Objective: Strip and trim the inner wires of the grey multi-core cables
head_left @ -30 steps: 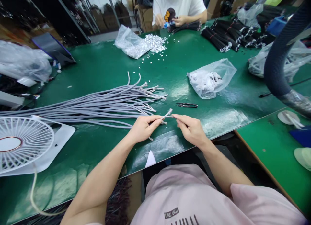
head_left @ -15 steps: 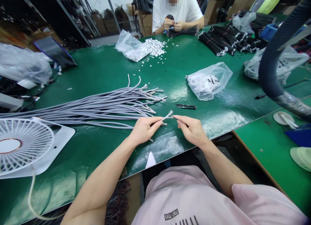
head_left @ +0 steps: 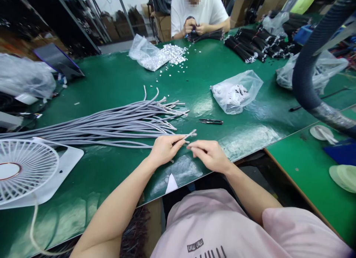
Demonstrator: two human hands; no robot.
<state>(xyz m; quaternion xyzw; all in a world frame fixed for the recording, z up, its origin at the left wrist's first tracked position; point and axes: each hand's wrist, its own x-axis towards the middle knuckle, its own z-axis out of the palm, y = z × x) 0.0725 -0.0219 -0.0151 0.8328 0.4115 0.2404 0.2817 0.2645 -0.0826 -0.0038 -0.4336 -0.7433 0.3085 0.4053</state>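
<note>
My left hand (head_left: 163, 149) is closed on a grey cable, and the cable's frayed pale end (head_left: 191, 133) sticks out past the thumb and forefinger. Just to the right, my right hand (head_left: 210, 154) has thumb and forefinger pinched together, a little below that end. Whatever lies in this pinch is too small to make out. A bundle of grey cables (head_left: 111, 121) with stripped, pale ends lies on the green table (head_left: 105, 78) beyond and left of my hands. Black thread snips (head_left: 211, 121) rest beyond my right hand.
A white fan (head_left: 30, 172) stands at the left. Clear bags of small white parts (head_left: 235, 94) lie at mid-table, with a loose pile (head_left: 175, 54) farther back. Across the table a person (head_left: 198, 13) handles black cables (head_left: 246, 46). A dark flexible hose (head_left: 302, 76) arches at the right.
My right hand has come left and down, from the frayed tip to just under it. My left hand keeps its grip on the cable. The whole view has shifted slightly.
</note>
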